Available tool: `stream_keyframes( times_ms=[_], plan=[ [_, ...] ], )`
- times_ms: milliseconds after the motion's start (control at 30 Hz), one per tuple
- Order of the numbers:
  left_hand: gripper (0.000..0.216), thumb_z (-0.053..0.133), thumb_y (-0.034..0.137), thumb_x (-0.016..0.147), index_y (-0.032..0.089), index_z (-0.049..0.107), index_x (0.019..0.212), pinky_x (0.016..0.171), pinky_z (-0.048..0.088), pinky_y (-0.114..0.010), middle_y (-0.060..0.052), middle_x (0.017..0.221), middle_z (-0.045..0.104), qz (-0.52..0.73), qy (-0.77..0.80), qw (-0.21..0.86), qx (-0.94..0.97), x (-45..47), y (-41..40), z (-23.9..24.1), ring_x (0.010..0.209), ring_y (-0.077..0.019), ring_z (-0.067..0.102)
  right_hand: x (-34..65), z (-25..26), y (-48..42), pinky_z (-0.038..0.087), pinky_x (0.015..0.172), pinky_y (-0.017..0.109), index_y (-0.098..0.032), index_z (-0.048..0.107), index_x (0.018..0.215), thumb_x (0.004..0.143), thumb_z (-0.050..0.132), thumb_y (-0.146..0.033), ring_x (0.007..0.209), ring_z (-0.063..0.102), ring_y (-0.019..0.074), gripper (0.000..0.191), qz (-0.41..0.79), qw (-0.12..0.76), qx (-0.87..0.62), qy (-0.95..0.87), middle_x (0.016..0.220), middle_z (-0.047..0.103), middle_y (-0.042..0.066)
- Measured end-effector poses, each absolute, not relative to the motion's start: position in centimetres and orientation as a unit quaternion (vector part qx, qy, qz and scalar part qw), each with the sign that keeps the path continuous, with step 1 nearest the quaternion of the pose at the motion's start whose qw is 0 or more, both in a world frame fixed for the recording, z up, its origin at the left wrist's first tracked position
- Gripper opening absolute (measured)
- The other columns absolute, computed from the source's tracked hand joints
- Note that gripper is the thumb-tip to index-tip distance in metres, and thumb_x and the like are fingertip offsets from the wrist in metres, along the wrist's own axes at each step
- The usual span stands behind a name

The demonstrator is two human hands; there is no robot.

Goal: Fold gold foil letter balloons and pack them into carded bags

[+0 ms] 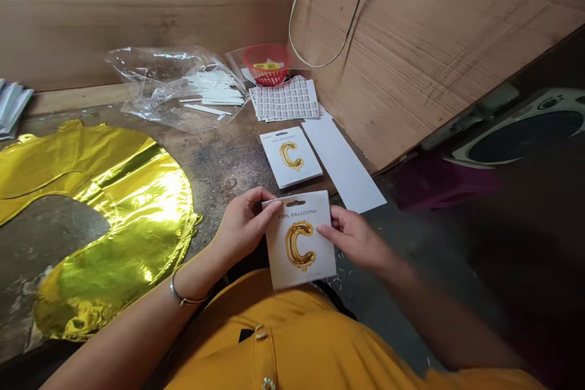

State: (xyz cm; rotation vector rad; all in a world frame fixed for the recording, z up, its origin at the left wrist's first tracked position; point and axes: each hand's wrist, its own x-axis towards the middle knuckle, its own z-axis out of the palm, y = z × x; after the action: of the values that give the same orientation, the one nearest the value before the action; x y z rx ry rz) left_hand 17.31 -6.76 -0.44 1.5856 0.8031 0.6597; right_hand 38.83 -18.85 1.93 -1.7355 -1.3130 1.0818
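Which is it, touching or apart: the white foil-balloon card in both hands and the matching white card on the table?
Apart. The head view shows bare brown table between the held white foil-balloon card and the matching white card beyond it.

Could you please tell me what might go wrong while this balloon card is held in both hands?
1. The held card is pinched only at its sides by the left hand and right hand, past the table edge; it may drop.
2. The white strip seems to overhang that edge; a nudge could knock it off.
3. The gold foil balloon beside the left forearm could get creased.
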Motion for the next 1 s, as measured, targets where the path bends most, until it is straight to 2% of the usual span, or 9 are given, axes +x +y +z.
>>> stream_keyframes(
  times_ms=[133,267,333,433,500,667,767,900,1000],
  plan=[
    [0.028,0.057,0.043,0.085,0.015,0.060,0.082,0.052,0.053,-0.026,-0.003,0.070,0.062,0.321,0.381,0.572,0.652,19.4,-2.2,0.2,0.059,-0.0147,0.059,39.2,1.3,-12.1,0.042,0.055,0.024,-0.019,0.057,0.082,0.084,0.056,-0.045,0.063,0.055,0.0149,0.026,0.274,0.372,-0.723,-0.513,0.069,0.061,0.000],
    [0.031,0.040,0.023,0.093,0.012,0.063,0.109,0.073,0.058,-0.036,-0.012,0.093,0.070,0.307,0.440,0.393,0.747,22.4,3.9,0.9,0.079,-0.0209,0.068,41.9,1.6,-3.5,0.042,0.061,0.025,-0.018,0.059,0.083,0.087,0.054,-0.035,0.069,0.057,0.0155,0.019,0.150,0.255,-0.791,-0.536,0.074,0.063,0.001],
    [0.035,0.045,0.017,0.089,0.011,0.060,0.120,0.093,0.051,-0.044,-0.017,0.113,0.067,0.289,0.458,0.331,0.773,23.7,5.5,0.4,0.104,-0.0267,0.065,42.6,1.1,-0.8,0.042,0.064,0.027,-0.016,0.061,0.078,0.084,0.058,-0.030,0.071,0.059,0.0177,0.016,0.135,0.208,-0.812,-0.529,0.075,0.064,0.004],
    [0.045,0.057,0.023,0.087,0.021,0.056,0.131,0.115,0.023,-0.056,-0.013,0.144,0.050,0.221,0.382,0.232,0.867,24.9,5.3,-1.2,0.137,-0.0330,0.038,42.4,-0.1,0.8,0.043,0.070,0.029,-0.014,0.064,0.076,0.081,0.064,-0.027,0.079,0.062,0.0220,0.014,0.128,0.153,-0.827,-0.525,0.079,0.067,0.010],
    [0.047,0.053,0.034,0.092,0.026,0.050,0.138,0.115,0.013,-0.063,-0.010,0.152,0.040,0.129,0.293,0.161,0.933,25.2,4.3,-2.2,0.143,-0.0359,0.027,41.7,-0.4,0.7,0.044,0.076,0.031,-0.012,0.067,0.085,0.081,0.065,-0.027,0.088,0.063,0.0249,0.016,0.111,0.128,-0.832,-0.528,0.088,0.069,0.014],
    [0.053,0.036,0.045,0.098,0.022,0.041,0.146,0.111,0.022,-0.064,-0.013,0.156,0.031,0.052,0.248,0.117,0.960,25.2,3.0,-3.5,0.144,-0.0402,0.022,41.6,2.0,-3.9,0.041,0.093,0.038,-0.011,0.061,0.114,0.084,0.064,-0.031,0.111,0.055,0.0307,0.037,-0.010,0.105,-0.830,-0.547,0.119,0.060,0.021],
    [0.053,0.035,0.045,0.098,0.022,0.041,0.145,0.112,0.022,-0.062,-0.013,0.157,0.031,0.051,0.249,0.115,0.960,25.2,3.2,-3.6,0.145,-0.0400,0.021,44.4,3.1,-9.3,0.042,0.090,0.043,-0.010,0.060,0.111,0.089,0.056,-0.045,0.107,0.057,0.0332,0.042,-0.083,0.074,-0.859,-0.500,0.112,0.063,0.021],
    [0.054,0.034,0.046,0.098,0.021,0.042,0.145,0.112,0.019,-0.063,-0.013,0.157,0.030,0.061,0.253,0.124,0.957,25.3,3.1,-3.5,0.144,-0.0408,0.021,48.9,1.9,-14.4,0.045,0.076,0.042,-0.010,0.060,0.106,0.076,0.065,-0.057,0.095,0.062,0.0349,0.056,0.035,0.027,-0.924,-0.379,0.102,0.066,0.023],
    [0.053,0.035,0.045,0.098,0.021,0.042,0.145,0.112,0.020,-0.063,-0.013,0.157,0.031,0.057,0.255,0.121,0.958,25.2,3.0,-3.4,0.144,-0.0409,0.021,50.8,0.2,-15.1,0.044,0.070,0.037,-0.018,0.060,0.080,0.063,0.074,-0.046,0.085,0.063,0.0287,0.036,0.119,0.160,-0.923,-0.329,0.087,0.067,0.013]
  ],
)
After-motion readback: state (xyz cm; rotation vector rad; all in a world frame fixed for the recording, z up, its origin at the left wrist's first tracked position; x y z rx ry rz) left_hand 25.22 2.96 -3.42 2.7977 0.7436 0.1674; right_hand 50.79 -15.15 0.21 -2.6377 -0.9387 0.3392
